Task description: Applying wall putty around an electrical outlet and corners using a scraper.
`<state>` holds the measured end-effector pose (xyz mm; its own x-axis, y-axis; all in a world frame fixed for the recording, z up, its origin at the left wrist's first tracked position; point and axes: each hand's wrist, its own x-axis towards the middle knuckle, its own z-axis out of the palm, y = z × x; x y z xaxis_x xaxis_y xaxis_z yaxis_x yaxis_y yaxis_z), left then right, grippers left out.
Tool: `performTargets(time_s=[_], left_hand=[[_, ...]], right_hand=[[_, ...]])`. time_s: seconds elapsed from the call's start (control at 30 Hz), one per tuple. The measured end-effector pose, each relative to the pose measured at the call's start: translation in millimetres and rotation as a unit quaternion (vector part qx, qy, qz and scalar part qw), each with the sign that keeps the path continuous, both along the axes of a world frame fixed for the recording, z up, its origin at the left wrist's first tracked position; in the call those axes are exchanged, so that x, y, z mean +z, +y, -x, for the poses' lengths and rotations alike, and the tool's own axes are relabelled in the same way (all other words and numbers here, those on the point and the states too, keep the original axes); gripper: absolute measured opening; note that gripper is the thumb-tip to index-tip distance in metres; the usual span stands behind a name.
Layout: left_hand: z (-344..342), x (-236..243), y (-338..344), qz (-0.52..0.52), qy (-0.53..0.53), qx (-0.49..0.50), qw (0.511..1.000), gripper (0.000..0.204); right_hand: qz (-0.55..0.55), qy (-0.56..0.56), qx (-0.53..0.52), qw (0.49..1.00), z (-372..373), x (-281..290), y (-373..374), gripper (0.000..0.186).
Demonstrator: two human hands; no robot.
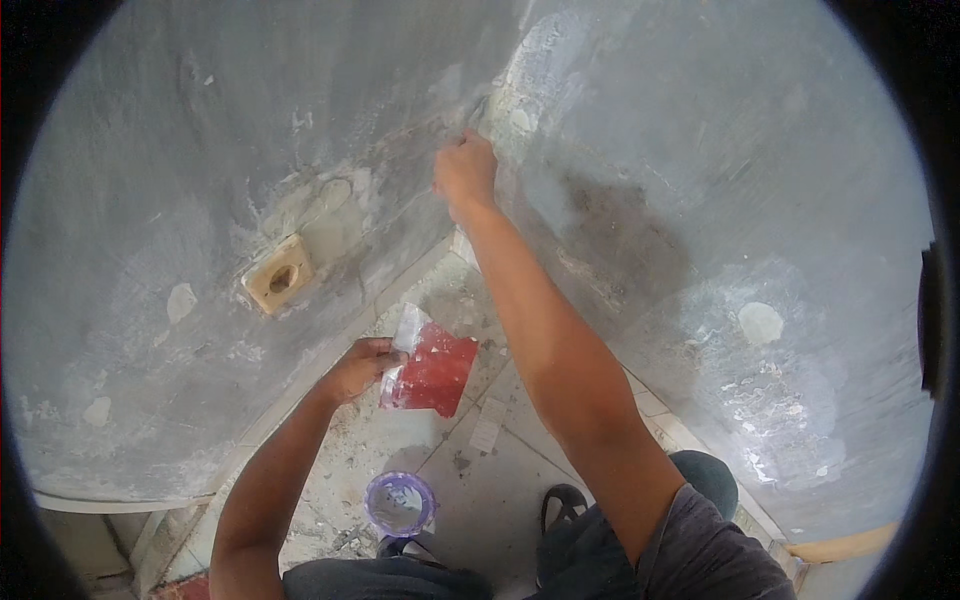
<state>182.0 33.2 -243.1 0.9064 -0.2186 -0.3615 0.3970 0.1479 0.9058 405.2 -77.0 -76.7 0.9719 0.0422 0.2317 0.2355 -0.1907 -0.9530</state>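
My left hand [358, 370] pinches the edge of a flat red plate [445, 365], smeared with white paste along its left side, and holds it above the floor. Further up, my right arm reaches out to the corner between two grey plastered walls. There my right hand [466, 172] is closed against the left wall, beside a whitish patch [520, 118] in the corner. Whatever its fingers grip is hidden behind the hand. Below the plate, a round tub with a purple rim [372, 512] stands on the floor with pale paste inside.
A yellowed socket box [280, 275] juts from the left wall [150, 200]. On the right wall [750, 180] are a dark damp stain [615, 225] and a pale round patch [760, 323]. Crumbs and dust lie on the tiled floor [520, 470] near my sandalled feet.
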Motion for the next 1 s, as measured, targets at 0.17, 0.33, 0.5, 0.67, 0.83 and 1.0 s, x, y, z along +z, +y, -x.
performTargets(time_s=[0.17, 0.33, 0.5, 0.67, 0.83, 1.0], left_hand=[[3.2, -11.7, 11.6, 0.022, 0.009, 0.018, 1.000, 0.027], [-9.6, -16.3, 3.3, 0.024, -0.010, 0.011, 1.000, 0.026], [-1.6, -20.9, 13.3, 0.003, -0.017, 0.026, 1.000, 0.027], [-2.5, -6.5, 8.3, -0.003, -0.004, 0.028, 1.000, 0.022], [-1.8, 0.3, 5.1, 0.007, -0.007, 0.032, 0.999, 0.023], [-2.2, -11.4, 11.8, 0.011, -0.018, 0.026, 0.999, 0.026]], right_hand=[[-0.104, 0.061, -0.023, 0.992, 60.3, 20.7, -14.6, 0.036], [0.012, -0.028, -0.046, 0.998, -20.3, -17.3, -72.6, 0.041], [-0.028, 0.036, 0.009, 0.999, -6.7, 13.4, -92.0, 0.039], [-0.039, 0.031, -0.006, 0.999, -15.4, 13.9, -101.0, 0.037], [-0.072, 0.044, 0.031, 0.996, -20.2, 10.0, -100.0, 0.039], [-0.062, 0.036, 0.034, 0.997, -19.7, 10.4, -96.6, 0.039]])
